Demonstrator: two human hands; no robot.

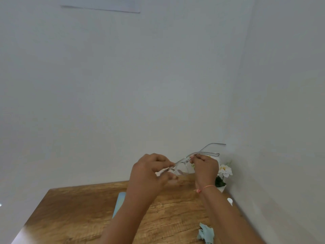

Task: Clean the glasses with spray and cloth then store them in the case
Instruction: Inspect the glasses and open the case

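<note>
Clear-framed glasses (202, 153) are held up in the air above the far part of the wooden table (84, 212). My left hand (149, 170) pinches the frame at its left end. My right hand (205, 167) pinches it near the right hinge, and both temple arms stick out to the right behind that hand. A crumpled light blue cloth (206, 234) lies on the table near its front right, under my right forearm. A light blue flat object (119, 202), possibly the case, lies on the table, partly hidden by my left forearm. A small white item (230, 201), perhaps the spray, stands by the right wall.
A small pot of white flowers (224, 171) stands in the far right corner of the table. White walls close off the table at the back and on the right. A pale strip (100, 7) is fixed high on the back wall.
</note>
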